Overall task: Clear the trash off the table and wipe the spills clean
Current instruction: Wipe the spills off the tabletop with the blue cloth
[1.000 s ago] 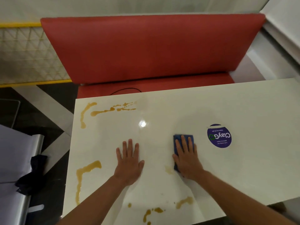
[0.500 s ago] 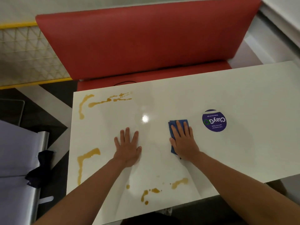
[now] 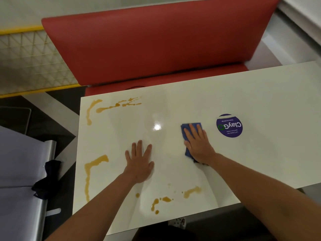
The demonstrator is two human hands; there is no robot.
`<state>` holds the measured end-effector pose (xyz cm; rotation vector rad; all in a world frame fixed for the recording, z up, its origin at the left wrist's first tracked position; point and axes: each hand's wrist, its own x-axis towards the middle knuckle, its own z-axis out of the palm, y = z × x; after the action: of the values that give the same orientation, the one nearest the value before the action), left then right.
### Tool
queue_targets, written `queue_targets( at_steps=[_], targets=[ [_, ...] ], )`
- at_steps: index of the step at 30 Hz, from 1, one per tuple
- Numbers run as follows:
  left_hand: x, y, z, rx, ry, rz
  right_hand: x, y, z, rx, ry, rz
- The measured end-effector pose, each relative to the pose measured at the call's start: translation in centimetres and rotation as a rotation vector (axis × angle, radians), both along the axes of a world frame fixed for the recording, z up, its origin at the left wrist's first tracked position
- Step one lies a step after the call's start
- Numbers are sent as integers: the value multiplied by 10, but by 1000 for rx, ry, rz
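A white table point(image 3: 260, 105) carries brown liquid spills: one streak at the far left corner point(image 3: 111, 106), one along the left edge point(image 3: 92, 169), and several drops near the front edge point(image 3: 173, 197). My right hand point(image 3: 198, 145) presses flat, fingers straight, on a folded blue cloth point(image 3: 188, 127) in the table's middle. My left hand point(image 3: 139, 162) rests flat on the bare tabletop to the left of it, holding nothing.
A round purple sticker point(image 3: 229, 126) lies just right of the cloth. A red booth seat point(image 3: 156, 40) stands behind the table. At the left is a grey surface point(image 3: 15, 162) with a dark object point(image 3: 46, 178) on its metal edge.
My right hand has pushed the cloth away from me, toward the table's far side. A small smear that lay beside it is gone. My left hand stays put.
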<state>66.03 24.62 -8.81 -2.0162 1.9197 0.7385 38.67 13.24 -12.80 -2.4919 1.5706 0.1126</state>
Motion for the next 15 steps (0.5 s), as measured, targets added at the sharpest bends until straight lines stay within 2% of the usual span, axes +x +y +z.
queue_targets(
  at_steps=[4,10,13,15],
  targets=[
    [-3,3,-2,5,-7,0,39,12,0,-56,-20,-164],
    [0,3,-3,5,15,9,78,98,-3,-26,-48,60],
    [3,3,2,6,30,6,56,75,-4,-35,-32,226],
    [3,5,3,-10,29,-3,38,42,-1,-13,-17,191]
  ],
)
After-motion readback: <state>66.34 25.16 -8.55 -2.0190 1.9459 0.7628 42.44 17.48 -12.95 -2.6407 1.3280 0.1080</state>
